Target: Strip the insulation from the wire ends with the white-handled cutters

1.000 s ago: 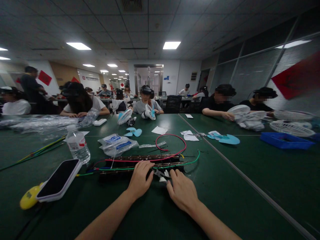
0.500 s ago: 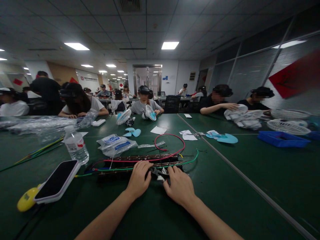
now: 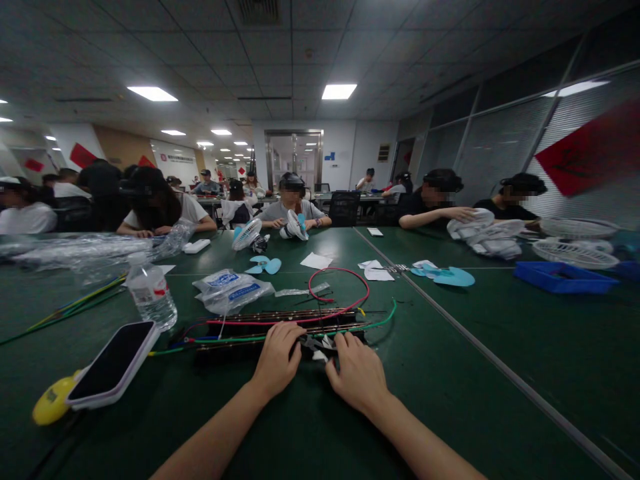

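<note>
Green table point(image 3: 450, 400), lower centre of frame: long black strip point(image 3: 235, 331) laced with red wire point(image 3: 367, 290) and green wire point(image 3: 391, 317). Left hand point(image 3: 277, 360) laid over strip, fingers together, pressing down. Right hand point(image 3: 357, 377) curled beside small metal tool point(image 3: 315, 345); pinch hidden, cannot tell. Seemingly mid wire-fitting; steady fingertip hold needed. Bottle point(image 3: 150, 293) label and bag point(image 3: 233, 288) print unreadable.

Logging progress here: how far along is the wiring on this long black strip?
Done, it seems: a red wire and a green wire already run along the black strip. In hand: left hand and right hand work at its middle, a small tool between them. Left, probably: the red wire's loop lies loose, and spare wires wait far left.
</note>
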Tool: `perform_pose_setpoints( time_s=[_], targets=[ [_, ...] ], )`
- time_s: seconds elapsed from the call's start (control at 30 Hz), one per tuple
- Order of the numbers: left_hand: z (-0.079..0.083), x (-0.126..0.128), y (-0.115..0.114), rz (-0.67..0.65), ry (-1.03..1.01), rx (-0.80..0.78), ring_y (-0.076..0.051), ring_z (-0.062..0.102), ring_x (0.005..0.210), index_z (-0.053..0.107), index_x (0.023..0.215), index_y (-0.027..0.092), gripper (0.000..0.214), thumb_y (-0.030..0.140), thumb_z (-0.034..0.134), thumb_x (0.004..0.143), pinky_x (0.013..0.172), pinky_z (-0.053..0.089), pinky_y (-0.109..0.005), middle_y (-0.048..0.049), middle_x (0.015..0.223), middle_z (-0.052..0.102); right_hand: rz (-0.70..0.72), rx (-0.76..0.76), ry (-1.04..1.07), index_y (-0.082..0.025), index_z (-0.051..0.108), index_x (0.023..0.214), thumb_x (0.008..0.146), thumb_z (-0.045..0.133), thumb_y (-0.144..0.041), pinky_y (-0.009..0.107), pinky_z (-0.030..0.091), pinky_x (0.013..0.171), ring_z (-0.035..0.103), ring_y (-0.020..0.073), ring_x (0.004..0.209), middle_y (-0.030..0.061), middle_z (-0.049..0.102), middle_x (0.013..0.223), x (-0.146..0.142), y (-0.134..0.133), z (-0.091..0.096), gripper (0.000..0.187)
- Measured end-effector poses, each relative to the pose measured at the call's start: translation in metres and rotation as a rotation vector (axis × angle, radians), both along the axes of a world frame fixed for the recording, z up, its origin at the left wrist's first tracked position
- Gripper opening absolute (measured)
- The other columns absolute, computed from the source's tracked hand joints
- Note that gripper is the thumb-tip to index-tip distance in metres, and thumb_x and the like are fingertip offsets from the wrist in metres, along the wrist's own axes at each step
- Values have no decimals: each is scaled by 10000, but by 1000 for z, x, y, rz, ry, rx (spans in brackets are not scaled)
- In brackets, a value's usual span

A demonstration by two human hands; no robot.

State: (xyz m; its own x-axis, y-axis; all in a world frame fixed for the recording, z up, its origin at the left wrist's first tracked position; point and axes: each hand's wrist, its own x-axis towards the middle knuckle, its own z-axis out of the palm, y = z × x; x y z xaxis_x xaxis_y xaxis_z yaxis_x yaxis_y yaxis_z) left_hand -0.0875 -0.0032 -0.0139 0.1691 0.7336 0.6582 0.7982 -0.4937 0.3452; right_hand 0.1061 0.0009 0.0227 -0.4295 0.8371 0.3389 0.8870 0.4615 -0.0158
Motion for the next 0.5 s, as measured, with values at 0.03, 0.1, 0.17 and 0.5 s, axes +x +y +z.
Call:
perform_pose_setpoints(
  time_s=[0.03,0.1,0.17,0.5],
  targets=[
    [0,0,0,-1,-2,3,-228,504,1090,563,1101,218,321,125,450,816,979,362,-462,-62,1091,607,-3,-1,-1,-191,490,946,804,446,-308,295,329,712,499,206,875,65,532,951,0,0,0,190],
    [-1,0,0,-3,-4,5,-228,505,1087,563,1102,217,322,124,450,815,978,362,-463,-62,1091,606,-5,-4,-3,-191,491,944,806,446,-307,293,330,717,497,205,882,66,530,956,0,0,0,186],
    [-1,0,0,-6,-7,6,-225,505,1085,563,1101,216,321,123,451,815,980,360,-462,-62,1091,606,-5,-6,-2,-190,491,941,810,443,-301,291,331,723,495,203,886,66,530,957,-1,-1,0,178],
    [-1,-1,0,-6,-12,-7,-223,503,1085,569,1084,220,304,127,447,822,988,348,-462,-56,1084,609,10,24,8,-192,485,958,849,411,-355,303,336,736,493,205,884,66,524,944,-1,-4,-6,210]
  ],
)
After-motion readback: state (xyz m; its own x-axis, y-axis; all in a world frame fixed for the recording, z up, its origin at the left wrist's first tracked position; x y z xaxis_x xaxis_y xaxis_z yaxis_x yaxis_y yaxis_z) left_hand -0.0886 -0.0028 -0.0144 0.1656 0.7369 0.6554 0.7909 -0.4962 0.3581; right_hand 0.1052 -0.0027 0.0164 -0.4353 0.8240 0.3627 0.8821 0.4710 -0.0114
